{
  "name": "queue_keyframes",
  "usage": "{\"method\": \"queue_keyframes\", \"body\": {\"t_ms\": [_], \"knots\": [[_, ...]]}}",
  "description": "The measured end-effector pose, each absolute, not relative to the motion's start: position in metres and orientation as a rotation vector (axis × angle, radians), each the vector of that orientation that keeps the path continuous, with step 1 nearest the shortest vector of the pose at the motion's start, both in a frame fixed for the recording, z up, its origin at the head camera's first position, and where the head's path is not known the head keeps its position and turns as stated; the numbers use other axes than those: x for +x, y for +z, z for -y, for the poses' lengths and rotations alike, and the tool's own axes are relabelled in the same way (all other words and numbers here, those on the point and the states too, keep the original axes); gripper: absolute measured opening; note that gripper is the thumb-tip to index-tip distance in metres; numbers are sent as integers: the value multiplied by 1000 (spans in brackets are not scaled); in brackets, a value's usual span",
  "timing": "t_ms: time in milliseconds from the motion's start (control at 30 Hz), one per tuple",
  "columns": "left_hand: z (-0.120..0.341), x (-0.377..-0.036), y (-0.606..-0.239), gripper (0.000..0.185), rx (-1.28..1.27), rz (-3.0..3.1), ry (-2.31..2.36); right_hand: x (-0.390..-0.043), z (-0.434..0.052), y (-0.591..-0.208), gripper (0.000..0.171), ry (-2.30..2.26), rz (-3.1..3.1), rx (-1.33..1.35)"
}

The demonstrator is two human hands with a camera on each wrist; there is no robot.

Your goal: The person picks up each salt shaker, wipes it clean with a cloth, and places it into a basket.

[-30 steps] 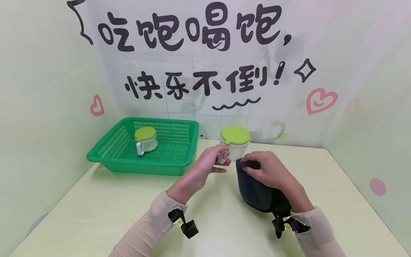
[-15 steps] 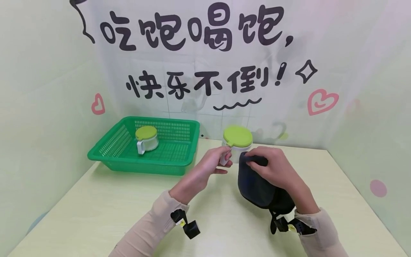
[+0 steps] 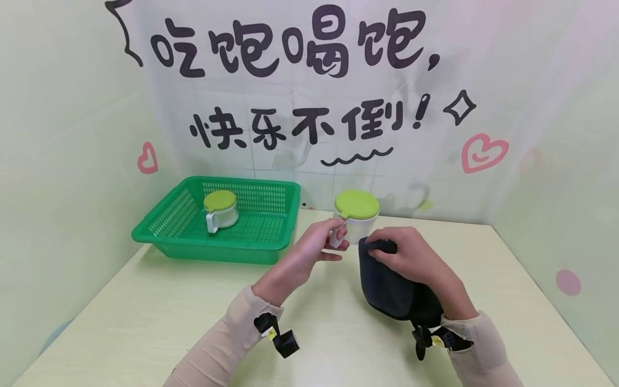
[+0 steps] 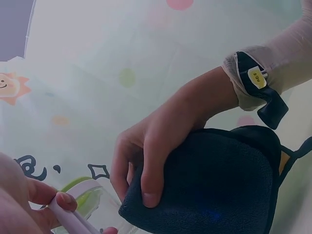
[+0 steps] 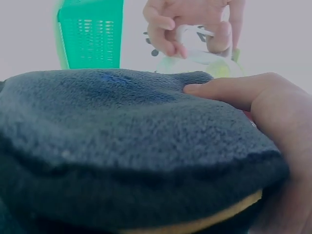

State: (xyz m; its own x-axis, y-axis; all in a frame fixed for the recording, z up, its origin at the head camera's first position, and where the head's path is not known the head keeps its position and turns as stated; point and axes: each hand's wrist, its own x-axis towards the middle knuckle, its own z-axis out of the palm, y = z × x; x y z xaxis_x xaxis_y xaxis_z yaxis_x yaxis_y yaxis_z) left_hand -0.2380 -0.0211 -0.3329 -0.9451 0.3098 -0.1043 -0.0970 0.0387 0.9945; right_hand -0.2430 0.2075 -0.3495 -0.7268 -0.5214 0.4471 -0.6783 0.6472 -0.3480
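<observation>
**Lidded jar steadied by its handle while a dark cloth was held against its side**

The landmark taken was the green-lidded jar (image 3: pixel 355 215), which stood upright on the table (image 3: pixel 159 317), near the back wall. The left hand (image 3: pixel 309 252) pinched the jar's white handle (image 3: pixel 335 237) between thumb and curled fingers, a hold judged to keep the jar from turning or sliding. The right hand (image 3: pixel 411 258), just right of the jar, gripped a dark fleece cloth (image 3: pixel 387 287) with fingers curled over its upper edge; the cloth's leading fold lay against the jar's lower right side, and the rest trailed toward the person beneath the wrist. That arrangement was consistent with wiping the jar's wall.

Well to the left of the jar sat a green plastic basket (image 3: pixel 164 236), holding a second, smaller lidded jar (image 3: pixel 220 210), upright, with its handle turned toward the person.

Points not settled: the first jar's base and lower front were hidden behind both hands and the cloth, so actual contact between cloth and wall could not be confirmed from the head view. The right wrist view was filled by fleece and blurred beyond it. The contents of either jar could not be seen.
</observation>
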Motion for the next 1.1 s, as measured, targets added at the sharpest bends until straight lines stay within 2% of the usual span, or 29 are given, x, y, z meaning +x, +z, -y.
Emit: {"method": "queue_keyframes", "body": {"t_ms": [667,1100], "knots": [[19,-241,-333,34,222,-2052,1907,-237,-213,-340,20,763,2391,906],[24,-240,-335,34,211,-1991,1952,-240,-211,-346,14,753,2613,865]]}}
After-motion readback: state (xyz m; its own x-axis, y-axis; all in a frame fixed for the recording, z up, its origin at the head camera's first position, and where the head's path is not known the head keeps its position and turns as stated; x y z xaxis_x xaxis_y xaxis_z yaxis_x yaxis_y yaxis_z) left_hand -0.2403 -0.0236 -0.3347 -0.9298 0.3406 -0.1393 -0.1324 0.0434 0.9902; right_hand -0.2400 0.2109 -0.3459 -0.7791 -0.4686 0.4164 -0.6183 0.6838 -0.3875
